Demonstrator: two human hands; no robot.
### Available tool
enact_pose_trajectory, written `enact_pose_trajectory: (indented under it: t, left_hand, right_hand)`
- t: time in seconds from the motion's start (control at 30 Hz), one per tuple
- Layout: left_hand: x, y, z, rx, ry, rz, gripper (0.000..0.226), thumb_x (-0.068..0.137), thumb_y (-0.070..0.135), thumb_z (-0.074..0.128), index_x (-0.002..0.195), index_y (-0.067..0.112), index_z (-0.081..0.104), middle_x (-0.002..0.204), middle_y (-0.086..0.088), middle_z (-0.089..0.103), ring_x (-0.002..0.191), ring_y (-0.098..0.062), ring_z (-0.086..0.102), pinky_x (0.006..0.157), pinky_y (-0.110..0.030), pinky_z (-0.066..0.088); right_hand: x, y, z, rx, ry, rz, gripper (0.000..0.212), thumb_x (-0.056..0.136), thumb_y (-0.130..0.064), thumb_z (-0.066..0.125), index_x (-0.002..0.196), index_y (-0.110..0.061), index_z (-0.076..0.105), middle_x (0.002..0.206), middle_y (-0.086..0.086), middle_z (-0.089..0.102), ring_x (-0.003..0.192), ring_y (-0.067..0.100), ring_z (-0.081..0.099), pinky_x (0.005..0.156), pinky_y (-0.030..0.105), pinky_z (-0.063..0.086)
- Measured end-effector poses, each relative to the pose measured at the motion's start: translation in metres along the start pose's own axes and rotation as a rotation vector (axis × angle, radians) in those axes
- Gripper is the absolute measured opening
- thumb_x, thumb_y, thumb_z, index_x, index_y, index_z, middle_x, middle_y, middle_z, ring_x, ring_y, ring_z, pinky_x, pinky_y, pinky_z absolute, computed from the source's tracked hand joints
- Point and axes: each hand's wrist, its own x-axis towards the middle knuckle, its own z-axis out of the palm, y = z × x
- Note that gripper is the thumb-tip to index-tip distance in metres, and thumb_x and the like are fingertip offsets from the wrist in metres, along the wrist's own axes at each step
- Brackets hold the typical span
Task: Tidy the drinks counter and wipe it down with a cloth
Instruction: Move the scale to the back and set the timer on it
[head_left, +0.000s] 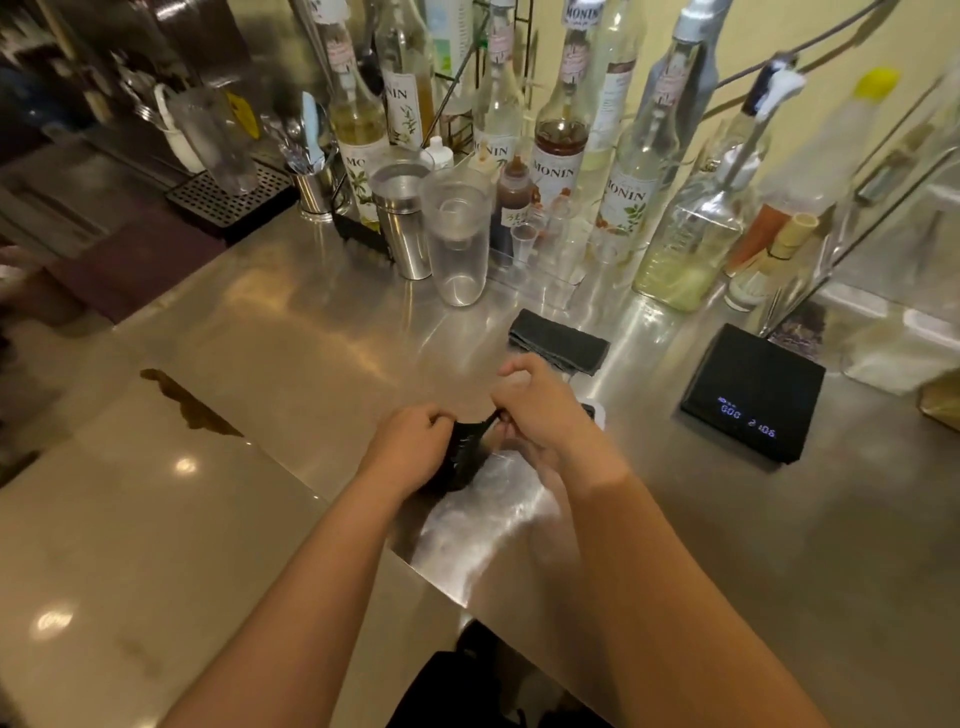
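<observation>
- Stainless steel counter (779, 545): bare and reflective in the foreground; its near edge runs diagonally from lower right toward upper left.
- Left hand (410, 447): fingers curled, gripping one side of a dark cloth (462, 457) just above the counter near its edge.
- Right hand (545, 410): thumb and fingers pinching a corner of the same cloth, drawing it taut between the two hands.
- White-edged object (597, 413): mostly hidden behind the right hand; cannot tell what it is.
- Folded dark cloth (558, 340): lies flat on the counter just beyond the right hand.
- Black digital scale (753, 389): right of the hands, display lit, well apart from the folded cloth.
- Brown spill (187, 400): on the lower beige surface to the left, beside the counter's edge.
- Clear plastic cup (457, 239): upright, behind the folded cloth; touching or just beside a steel shaker tin (402, 218).
- Small clear measuring cup (522, 241): beside a brown squeeze bottle (511, 208).
- Monin syrup bottles (558, 135): a row along the back wall, some with pumps.
- Bamboo whisk (779, 249): right of the bottles, behind glass.
- Steel utensil pot (314, 192): far left, beside a black drip tray (228, 197).
</observation>
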Motion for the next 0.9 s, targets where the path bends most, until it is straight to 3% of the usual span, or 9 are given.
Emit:
enact_pose_trajectory:
  t: [0.1,0.2,0.27,0.37,0.43,0.5,0.7,0.83,0.9]
  left_hand:
    - [-0.009,0.031,-0.006,-0.139,-0.059,0.103,0.027,0.103,0.028,0.045,0.087,0.032,0.067,0.087,0.003,0.067,0.089,-0.022,0.060,0.070,-0.029,0.043]
    - [-0.024,0.074,-0.016,-0.514,-0.118,0.174,0.033,0.106,0.034,0.038,0.091,0.033,0.068,0.085,0.011,0.073,0.085,-0.005,0.065,0.071,-0.015,0.047]
    - [-0.029,0.092,-0.020,-0.555,-0.215,0.238,0.041,0.105,0.042,0.033,0.092,0.036,0.071,0.084,0.018,0.075,0.083,0.005,0.067,0.072,-0.008,0.048]
    - [-0.030,0.124,-0.018,-0.528,-0.316,0.313,0.034,0.101,0.051,0.040,0.096,0.045,0.073,0.097,0.009,0.075,0.097,-0.008,0.068,0.084,-0.019,0.050]
    - [-0.027,0.142,-0.014,-0.453,-0.357,0.371,0.020,0.099,0.033,0.054,0.109,0.045,0.067,0.096,0.012,0.069,0.092,-0.004,0.064,0.077,-0.010,0.048]
    - [-0.022,0.159,-0.008,-0.386,-0.396,0.407,0.042,0.094,0.010,0.057,0.124,0.039,0.058,0.101,0.019,0.063,0.092,0.006,0.059,0.071,-0.003,0.046]
    - [-0.008,0.200,0.021,-0.376,-0.396,0.451,0.045,0.084,-0.003,0.048,0.109,0.028,0.069,0.101,-0.006,0.073,0.098,-0.023,0.068,0.086,-0.039,0.053]
    - [0.004,0.223,0.042,-0.545,-0.429,0.377,0.037,0.090,0.000,0.047,0.103,0.028,0.067,0.091,-0.001,0.071,0.083,-0.015,0.067,0.063,-0.022,0.049]
    - [0.014,0.228,0.052,-0.615,-0.446,0.310,0.037,0.089,0.000,0.047,0.110,0.023,0.067,0.102,-0.009,0.070,0.093,-0.024,0.066,0.070,-0.027,0.048]
  right_hand:
    - [-0.013,-0.019,-0.017,0.107,0.004,-0.066,0.026,0.091,-0.001,0.048,0.107,-0.020,0.052,0.083,0.010,0.053,0.059,0.017,0.052,0.039,0.015,0.042]
    - [-0.027,-0.040,-0.041,0.189,0.037,-0.115,0.028,0.090,0.000,0.050,0.108,-0.021,0.054,0.097,0.015,0.055,0.067,0.019,0.056,0.041,0.014,0.044]
    - [-0.035,-0.049,-0.054,0.203,0.042,-0.159,0.029,0.090,0.000,0.050,0.108,-0.023,0.056,0.096,0.014,0.057,0.065,0.016,0.056,0.047,0.017,0.048]
    - [-0.047,-0.059,-0.079,0.168,0.131,-0.258,0.029,0.089,-0.001,0.049,0.106,-0.022,0.058,0.092,0.008,0.055,0.064,0.013,0.055,0.050,0.017,0.048]
    - [-0.050,-0.061,-0.094,0.151,0.208,-0.298,0.028,0.089,-0.003,0.048,0.103,-0.024,0.060,0.090,0.007,0.055,0.061,0.014,0.054,0.049,0.018,0.047]
    - [-0.052,-0.061,-0.107,0.162,0.266,-0.316,0.026,0.091,-0.006,0.049,0.100,-0.026,0.061,0.089,0.006,0.057,0.063,0.014,0.055,0.057,0.023,0.050]
    - [-0.057,-0.048,-0.149,0.077,0.421,-0.417,0.020,0.094,-0.021,0.057,0.109,-0.032,0.064,0.109,-0.006,0.063,0.089,0.010,0.063,0.081,0.030,0.056]
    - [-0.059,-0.028,-0.180,-0.182,0.819,-0.348,0.026,0.095,-0.034,0.053,0.120,-0.035,0.058,0.129,-0.008,0.053,0.124,0.017,0.047,0.101,0.034,0.042]
    - [-0.055,-0.010,-0.192,-0.329,0.927,-0.223,0.043,0.096,-0.043,0.046,0.137,-0.030,0.047,0.145,-0.002,0.043,0.136,0.022,0.033,0.110,0.039,0.031]
